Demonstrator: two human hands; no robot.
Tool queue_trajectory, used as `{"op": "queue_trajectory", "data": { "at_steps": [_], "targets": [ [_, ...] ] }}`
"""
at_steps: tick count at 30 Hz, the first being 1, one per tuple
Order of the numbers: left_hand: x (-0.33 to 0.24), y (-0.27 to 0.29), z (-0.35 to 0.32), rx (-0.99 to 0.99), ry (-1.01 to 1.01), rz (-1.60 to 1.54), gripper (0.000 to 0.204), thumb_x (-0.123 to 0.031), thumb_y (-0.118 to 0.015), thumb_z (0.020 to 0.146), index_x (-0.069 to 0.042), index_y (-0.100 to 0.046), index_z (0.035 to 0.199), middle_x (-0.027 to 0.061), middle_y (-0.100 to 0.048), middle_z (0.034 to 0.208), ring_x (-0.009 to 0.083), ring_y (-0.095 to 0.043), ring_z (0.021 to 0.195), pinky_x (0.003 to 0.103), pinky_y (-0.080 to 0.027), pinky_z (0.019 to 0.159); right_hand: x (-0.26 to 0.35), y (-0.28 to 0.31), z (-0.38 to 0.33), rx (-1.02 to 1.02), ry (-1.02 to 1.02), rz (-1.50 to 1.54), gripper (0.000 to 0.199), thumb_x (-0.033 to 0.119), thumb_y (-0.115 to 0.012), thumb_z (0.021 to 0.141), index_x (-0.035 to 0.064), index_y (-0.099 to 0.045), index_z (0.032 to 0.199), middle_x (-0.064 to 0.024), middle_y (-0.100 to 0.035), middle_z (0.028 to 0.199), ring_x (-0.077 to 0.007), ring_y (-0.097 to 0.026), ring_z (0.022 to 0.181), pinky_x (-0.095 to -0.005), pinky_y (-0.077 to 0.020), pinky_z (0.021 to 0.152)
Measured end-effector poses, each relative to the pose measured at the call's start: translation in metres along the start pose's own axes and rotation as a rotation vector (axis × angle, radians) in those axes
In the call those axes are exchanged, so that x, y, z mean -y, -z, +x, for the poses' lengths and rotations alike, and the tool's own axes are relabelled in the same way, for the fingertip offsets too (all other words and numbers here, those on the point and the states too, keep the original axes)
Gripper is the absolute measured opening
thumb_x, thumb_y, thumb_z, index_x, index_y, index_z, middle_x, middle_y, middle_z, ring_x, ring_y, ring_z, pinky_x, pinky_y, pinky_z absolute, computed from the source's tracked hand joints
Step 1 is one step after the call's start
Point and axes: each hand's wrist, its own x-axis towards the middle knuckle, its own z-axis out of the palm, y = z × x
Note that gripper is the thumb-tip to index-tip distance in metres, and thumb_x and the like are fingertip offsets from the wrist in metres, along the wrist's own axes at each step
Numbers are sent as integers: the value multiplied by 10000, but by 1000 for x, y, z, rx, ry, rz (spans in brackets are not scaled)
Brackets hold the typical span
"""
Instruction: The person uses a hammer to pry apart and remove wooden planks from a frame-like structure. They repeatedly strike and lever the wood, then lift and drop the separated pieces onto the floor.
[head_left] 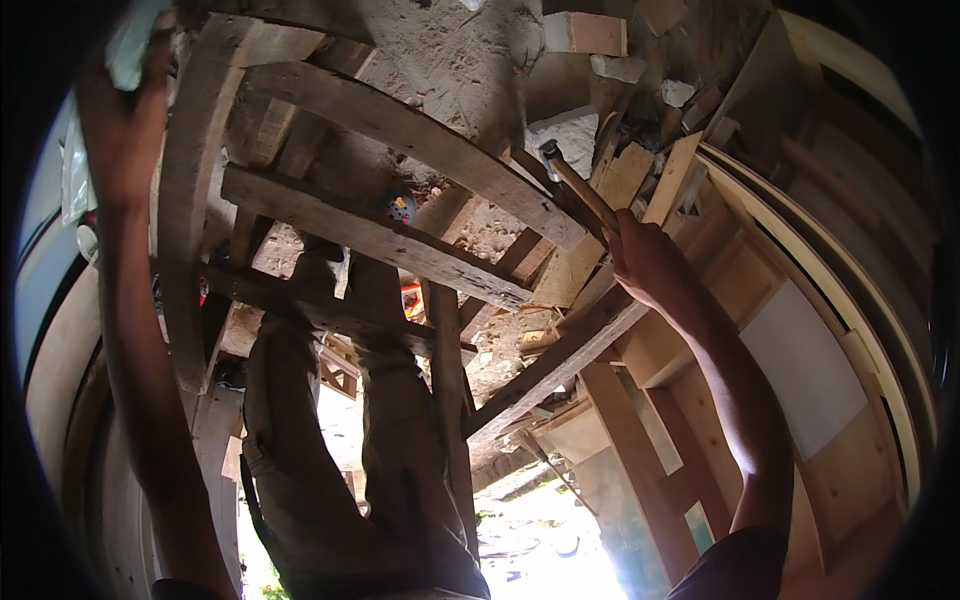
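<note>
My right hand (640,258) is closed round the wooden handle of a hammer (585,192), whose metal head points up and away to the left. Below the hammer stretches a rough wooden frame of old beams, with one crosspiece (375,235) in the middle and another (430,145) farther off. At the far left my left hand (125,115) reaches forward beside the frame's curved end piece (190,180). Its thumb and fingers stand apart, with a pale thing showing between them; the fingertips fade into the dark rim.
My legs (400,440) are under the near beams. Wooden panels and a cabinet-like frame (690,440) line the right side. Offcuts (625,175), a white broken block (565,140) and a brick (590,35) lie on the dirt floor beyond. Bright light enters at the bottom.
</note>
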Motion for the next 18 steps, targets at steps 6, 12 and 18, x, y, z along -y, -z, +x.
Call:
{"op": "queue_trajectory", "data": {
  "at_steps": [6,12,18],
  "targets": [
    [85,-62,-2,428,318,-71,935,-759,-459,868,-14,-426,1432,281,-634,1114,386,-627,946,488,-428,942,1,-15,2,5,-61,-21,226,206,-501,984,-13,-480,1036,-277,-630,747,-468,-640,747,-545,-486,637],
    [65,-48,-3,501,391,73,929,-797,-274,887,23,-586,1193,304,-650,998,439,-622,967,507,-433,880,-1,-30,4,-30,-71,-19,227,208,-496,987,-3,-480,1070,-282,-635,769,-482,-635,763,-553,-488,644],
    [49,-51,-8,394,458,68,1030,-843,-151,864,18,-676,1075,317,-652,983,473,-619,990,516,-430,886,31,-19,-5,-87,-177,84,240,214,-493,982,1,-464,1087,-291,-642,816,-480,-641,818,-564,-499,706]
  ]
}}
